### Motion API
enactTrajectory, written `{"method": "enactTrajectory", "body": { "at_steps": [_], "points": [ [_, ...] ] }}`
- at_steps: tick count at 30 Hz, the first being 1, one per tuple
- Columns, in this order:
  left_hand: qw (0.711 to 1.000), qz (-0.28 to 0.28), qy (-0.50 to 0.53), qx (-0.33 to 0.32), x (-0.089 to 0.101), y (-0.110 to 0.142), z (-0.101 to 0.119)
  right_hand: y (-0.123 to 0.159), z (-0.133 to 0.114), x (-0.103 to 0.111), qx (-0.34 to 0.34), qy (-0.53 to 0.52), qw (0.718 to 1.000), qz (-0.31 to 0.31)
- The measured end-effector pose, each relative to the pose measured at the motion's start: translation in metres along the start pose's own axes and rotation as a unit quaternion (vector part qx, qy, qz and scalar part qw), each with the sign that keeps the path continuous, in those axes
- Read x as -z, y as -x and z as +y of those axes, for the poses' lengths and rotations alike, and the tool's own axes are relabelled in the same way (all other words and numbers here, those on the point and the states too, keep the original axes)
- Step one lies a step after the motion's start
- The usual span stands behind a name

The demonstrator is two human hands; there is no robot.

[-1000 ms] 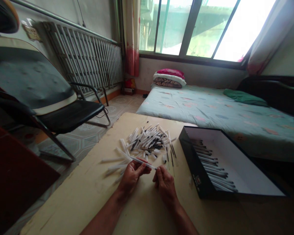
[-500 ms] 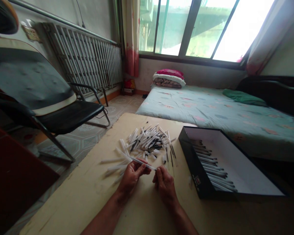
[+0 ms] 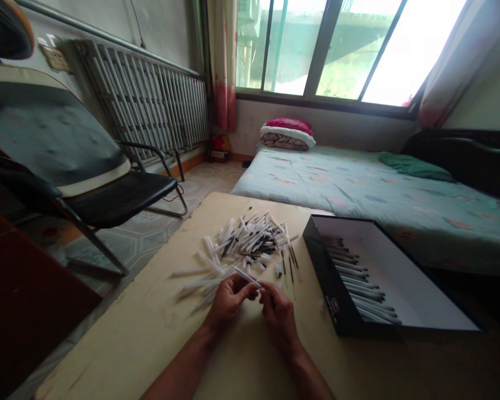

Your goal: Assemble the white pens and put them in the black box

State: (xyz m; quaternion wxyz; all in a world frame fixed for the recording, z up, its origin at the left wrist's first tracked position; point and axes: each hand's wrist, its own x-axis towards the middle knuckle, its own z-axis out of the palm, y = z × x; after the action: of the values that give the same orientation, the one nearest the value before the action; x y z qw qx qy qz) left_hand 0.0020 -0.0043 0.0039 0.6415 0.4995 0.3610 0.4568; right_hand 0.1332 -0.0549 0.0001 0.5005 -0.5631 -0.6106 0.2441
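— Left hand and right hand: state?

— Both bare, close together, low over the pale worktop. Left is closed, fingers and thumb pinching a slim white pen. Right is curled, its fingertips at the pen's lower end. Contact looks likely, but whether it truly grips, I cannot tell.

— Lie of the pen?

— Between the hands, just above the worktop. Long axis slants from upper left to lower right: lower end toward the right hand, upper end free beyond the left knuckles. Left hand is nearer along most of its length.

— Around it?

— Loose pile of white pens, many dark-tipped, just beyond the hands, with strays near the left hand. To the right, an open black box, white inside, dark-tipped pens lying in rows along its left wall.

— Room?

— Black chair left of the worktop, radiator along the wall, bed beyond, window behind it.
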Motion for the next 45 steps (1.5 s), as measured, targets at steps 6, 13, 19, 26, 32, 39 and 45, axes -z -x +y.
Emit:
{"method": "enactTrajectory", "body": {
  "at_steps": [6,13,19,26,32,39,45],
  "points": [
    [0.976,0.114,-0.181,-0.037,0.001,0.001,0.01,-0.003,0.013,-0.002,-0.115,-0.074,0.987,0.087],
    [0.831,0.07,-0.544,-0.099,0.005,-0.02,0.034,-0.005,0.012,-0.002,-0.12,-0.112,0.982,0.095],
    [0.715,0.086,-0.693,-0.047,0.0,-0.046,0.031,-0.005,0.013,-0.001,-0.113,-0.101,0.985,0.086],
    [0.735,0.11,-0.669,-0.022,-0.003,-0.057,0.024,-0.006,0.012,-0.001,-0.109,-0.08,0.987,0.089],
    [0.768,0.124,-0.626,-0.055,0.002,-0.053,0.025,-0.005,0.01,-0.001,-0.117,-0.102,0.984,0.089],
    [0.984,0.109,-0.137,-0.032,0.015,-0.026,0.026,0.0,0.006,-0.005,-0.072,-0.066,0.994,0.055],
    [0.992,0.117,-0.04,-0.031,0.025,-0.008,0.023,0.005,0.001,-0.002,-0.007,0.039,0.996,0.081]
  ]
}}
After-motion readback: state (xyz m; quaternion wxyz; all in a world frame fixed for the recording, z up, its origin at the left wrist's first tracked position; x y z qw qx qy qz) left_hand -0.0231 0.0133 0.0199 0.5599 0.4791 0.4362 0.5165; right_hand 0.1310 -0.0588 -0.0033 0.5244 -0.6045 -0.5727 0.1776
